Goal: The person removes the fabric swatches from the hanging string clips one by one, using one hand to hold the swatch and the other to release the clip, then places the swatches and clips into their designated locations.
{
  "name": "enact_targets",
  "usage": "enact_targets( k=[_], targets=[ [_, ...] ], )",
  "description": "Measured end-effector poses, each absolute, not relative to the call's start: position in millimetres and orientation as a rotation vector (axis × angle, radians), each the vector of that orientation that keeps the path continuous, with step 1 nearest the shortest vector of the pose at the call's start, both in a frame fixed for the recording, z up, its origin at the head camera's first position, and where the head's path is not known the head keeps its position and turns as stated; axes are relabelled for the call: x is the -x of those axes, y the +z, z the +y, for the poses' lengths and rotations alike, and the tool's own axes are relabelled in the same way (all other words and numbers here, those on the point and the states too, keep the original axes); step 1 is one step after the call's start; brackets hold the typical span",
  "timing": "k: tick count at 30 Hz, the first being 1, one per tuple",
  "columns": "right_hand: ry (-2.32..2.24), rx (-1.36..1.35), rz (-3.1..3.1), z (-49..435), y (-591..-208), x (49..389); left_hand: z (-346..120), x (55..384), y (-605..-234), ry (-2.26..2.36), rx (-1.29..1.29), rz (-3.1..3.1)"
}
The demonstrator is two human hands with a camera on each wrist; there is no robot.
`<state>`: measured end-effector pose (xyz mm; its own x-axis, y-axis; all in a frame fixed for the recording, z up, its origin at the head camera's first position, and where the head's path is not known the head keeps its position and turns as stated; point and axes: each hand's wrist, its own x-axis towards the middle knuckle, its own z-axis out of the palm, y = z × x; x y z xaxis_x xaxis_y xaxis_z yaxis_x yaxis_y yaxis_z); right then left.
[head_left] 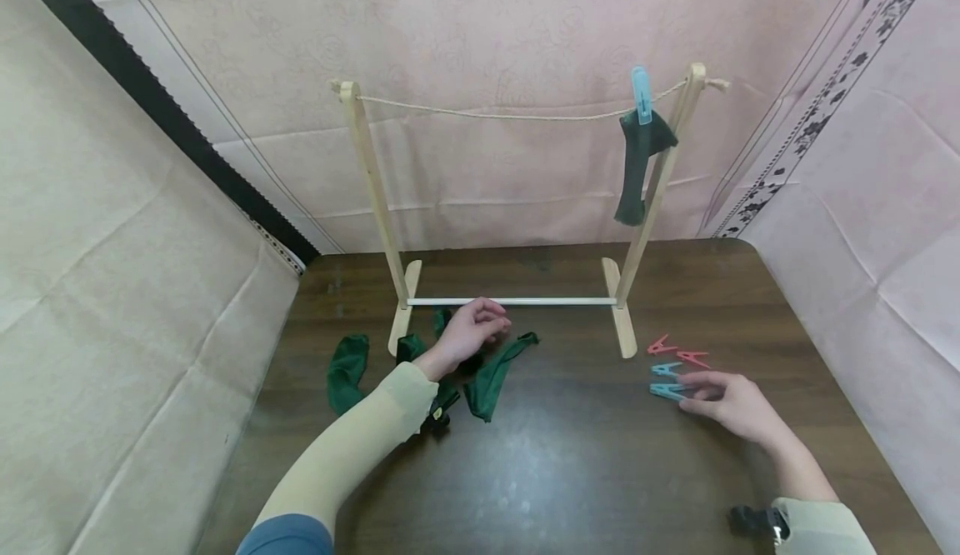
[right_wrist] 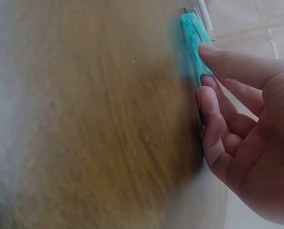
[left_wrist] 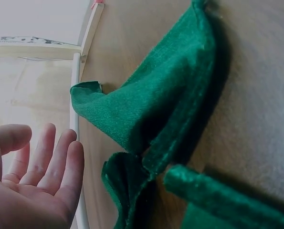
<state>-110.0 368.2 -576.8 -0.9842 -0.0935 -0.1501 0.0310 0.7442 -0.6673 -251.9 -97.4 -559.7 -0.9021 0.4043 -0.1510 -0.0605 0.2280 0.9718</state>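
My left hand hovers over several green socks with nothing in its grasp. The left wrist view shows its fingers loosely bent beside a green velvety sock. On the right side of the table, my right hand pinches the end of a blue clothespin between thumb and fingers. Another blue clothespin and two red clothespins lie just beyond it. A dark green sock hangs from the rope by a light blue clothespin at the right end.
A wooden drying frame stands at the back of the brown table, with a white crossbar low between its posts. Pale cloth surrounds the table. A black strap shows at the right wrist.
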Motion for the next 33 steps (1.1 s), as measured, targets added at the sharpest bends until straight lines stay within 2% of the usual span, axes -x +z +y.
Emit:
enact_targets(
  k=[9,25,33],
  targets=[
    [-1.058,0.048,2.764,368,-576,110,-98,250,-557,1.728,-0.314,2.141],
    [-1.107,0.119,2.759,378,-552,119,-103,255,-556,1.752,-0.354,2.114],
    [-1.097,0.188,2.769,379,-515,138,-88,262,-525,1.768,-0.404,2.183]
  ],
)
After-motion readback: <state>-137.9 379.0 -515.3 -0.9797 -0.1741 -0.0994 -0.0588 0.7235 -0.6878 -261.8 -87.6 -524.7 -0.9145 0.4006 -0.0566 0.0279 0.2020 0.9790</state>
